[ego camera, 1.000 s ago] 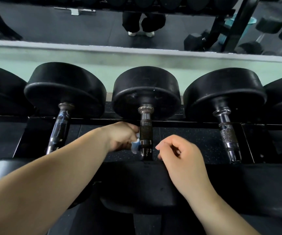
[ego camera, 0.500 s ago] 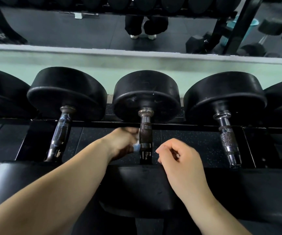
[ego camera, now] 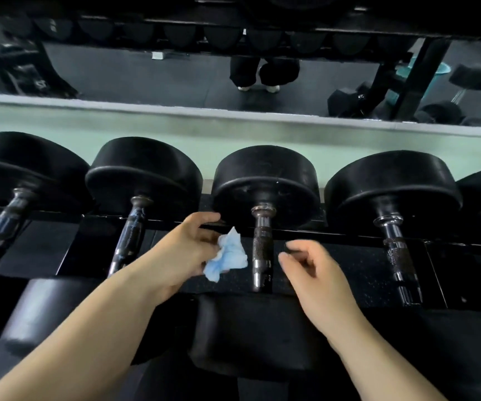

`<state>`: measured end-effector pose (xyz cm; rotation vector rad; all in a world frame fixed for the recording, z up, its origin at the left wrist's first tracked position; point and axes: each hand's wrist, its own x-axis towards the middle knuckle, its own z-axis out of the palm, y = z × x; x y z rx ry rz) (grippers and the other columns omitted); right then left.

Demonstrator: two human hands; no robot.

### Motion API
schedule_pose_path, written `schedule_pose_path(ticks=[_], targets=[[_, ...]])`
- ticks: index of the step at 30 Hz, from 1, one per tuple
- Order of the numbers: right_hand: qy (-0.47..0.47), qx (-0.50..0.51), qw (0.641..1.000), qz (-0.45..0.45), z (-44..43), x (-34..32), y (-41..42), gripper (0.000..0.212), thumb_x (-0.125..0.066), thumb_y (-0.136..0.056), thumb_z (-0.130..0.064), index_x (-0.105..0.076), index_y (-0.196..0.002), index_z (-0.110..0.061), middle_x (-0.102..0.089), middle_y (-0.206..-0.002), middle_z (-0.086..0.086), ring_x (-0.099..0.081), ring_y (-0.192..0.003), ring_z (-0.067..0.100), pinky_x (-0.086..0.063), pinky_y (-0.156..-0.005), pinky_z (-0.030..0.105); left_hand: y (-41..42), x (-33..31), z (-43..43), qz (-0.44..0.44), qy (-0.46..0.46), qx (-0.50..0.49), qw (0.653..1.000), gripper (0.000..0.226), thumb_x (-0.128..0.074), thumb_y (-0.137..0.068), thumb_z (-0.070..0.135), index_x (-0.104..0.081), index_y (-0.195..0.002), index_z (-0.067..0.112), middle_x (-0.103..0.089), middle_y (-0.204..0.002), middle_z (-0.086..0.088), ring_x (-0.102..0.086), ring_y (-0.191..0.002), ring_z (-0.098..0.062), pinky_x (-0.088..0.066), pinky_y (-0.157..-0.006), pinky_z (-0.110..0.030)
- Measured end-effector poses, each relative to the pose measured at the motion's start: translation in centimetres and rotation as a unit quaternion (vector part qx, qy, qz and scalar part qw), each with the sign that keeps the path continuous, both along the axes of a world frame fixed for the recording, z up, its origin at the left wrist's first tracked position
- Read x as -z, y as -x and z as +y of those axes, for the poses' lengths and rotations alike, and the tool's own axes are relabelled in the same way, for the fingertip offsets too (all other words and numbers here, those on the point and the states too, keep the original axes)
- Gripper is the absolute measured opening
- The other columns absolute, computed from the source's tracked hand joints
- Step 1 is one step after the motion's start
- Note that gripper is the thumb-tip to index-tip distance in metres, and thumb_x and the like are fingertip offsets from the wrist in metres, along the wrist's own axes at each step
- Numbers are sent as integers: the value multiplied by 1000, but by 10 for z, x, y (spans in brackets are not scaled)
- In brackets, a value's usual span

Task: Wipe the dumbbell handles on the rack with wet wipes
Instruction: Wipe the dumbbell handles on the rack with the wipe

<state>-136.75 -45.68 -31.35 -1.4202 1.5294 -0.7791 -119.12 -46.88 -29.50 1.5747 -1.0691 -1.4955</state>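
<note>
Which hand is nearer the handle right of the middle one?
Right. Right hand hovers left of that handle; left hand, gripping the wipe, sits farther left, past the middle handle.

The middle dumbbell handle (ego camera: 262,250) is metal, its grip dark and rough with knurling and its collars smooth and shiny. The dumbbell heads (ego camera: 265,180) look like matt black rubber, faintly scuffed. The wipe (ego camera: 229,256) is soft, crumpled pale-blue cloth.

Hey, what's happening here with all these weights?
A person is cleaning dumbbells on a gym rack. Their left hand holds a crumpled blue-and-white wet wipe just left of the middle dumbbell handle, not touching it. The right hand hovers on the handle's other side, fingers loosely curled, holding nothing.
</note>
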Motion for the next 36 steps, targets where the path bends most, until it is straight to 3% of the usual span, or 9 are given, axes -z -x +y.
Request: schedule_pose_path(ticks=[5, 8, 13, 17, 20, 24, 28, 31, 36], targets=[[-68, -135, 988, -18, -24, -19, -24, 41, -62, -81, -31, -43, -117, -32, -53, -106, -18, -52, -89, -5, -41, -71, 8, 0, -2, 17, 52, 38, -120, 991, 35, -50, -84, -8, -51, -98, 24, -60, -91, -4, -60, -68, -16, -48, -62, -29], [-56, -197, 978, -48, -33, -22, -52, 17, -64, -80, -18, -60, -96, -22, -63, -89, -13, -57, -71, -6, -42, -59, 8, -6, -2, 24, 45, 75, -160, 983, 32, -53, -84, -5, -50, -94, 25, -64, -84, -2, -65, -58, -14, -53, -59, -29], [-16, -179, 983, -46, -38, -13, -71, 16, -61, -79, -9, -58, -68, -21, -59, -70, 2, -51, -64, 10, -43, -62, 27, -28, -4, 38, -143, 189, -147, 960, 32, -61, -82, 5, -48, -87, 34, -66, -71, 15, -59, -67, 9, -41, -57, -3], [-87, -125, 986, -66, -44, -8, -67, 11, -54, -84, -10, -56, -75, -15, -56, -71, 0, -52, -60, 10, -47, -55, 21, -58, -6, 62, -324, 272, -125, 897, 9, -58, -78, 34, -53, -78, 42, -52, -101, 33, -51, -83, 21, -32, -70, 6], [-122, -158, 980, -27, -45, -5, -71, 12, -53, -85, -9, -56, -76, -15, -56, -69, -1, -52, -55, 7, -47, -53, 19, -89, 2, 72, -405, 276, -160, 857, 18, -46, -70, 44, -59, -78, 35, -61, -84, 22, -49, -80, 16, -33, -73, 2], [-76, -198, 976, 48, -44, -9, -81, 11, -54, -83, -10, -60, -77, -18, -62, -75, 5, -54, -60, 10, -48, -61, 27, -100, 8, 72, -401, 234, -201, 863, 11, -56, -73, 38, -51, -67, 45, -60, -83, 21, -49, -83, 14, -33, -63, -8], [107, -278, 942, 156, -50, -24, -116, 10, -52, -84, -10, -58, -77, -16, -54, -66, -6, -49, -60, 1, -36, -54, 11, -103, 14, 73, -363, 231, -246, 868, 10, -49, -69, 35, -51, -62, 41, -50, -96, 37, -49, -84, 14, -38, -61, -5], [228, -322, 894, 213, -62, -24, -150, 7, -47, -84, -6, -54, -81, -8, -48, -78, -7, -45, -68, 8, -32, -60, 23, -105, 15, 73, -353, 216, -244, 877, 10, -51, -72, 38, -54, -62, 37, -49, -96, 38, -48, -89, 9, -34, -59, -11], [180, -248, 920, 244, -69, 10, -176, 7, -45, -88, -9, -47, -82, -12, -51, -86, 1, -49, -75, 19, -33, -59, 30, -106, 18, 73, -341, 219, -245, 881, 16, -59, -78, 23, -57, -64, 32, -50, -93, 38, -50, -87, 8, -34, -57, -8]])
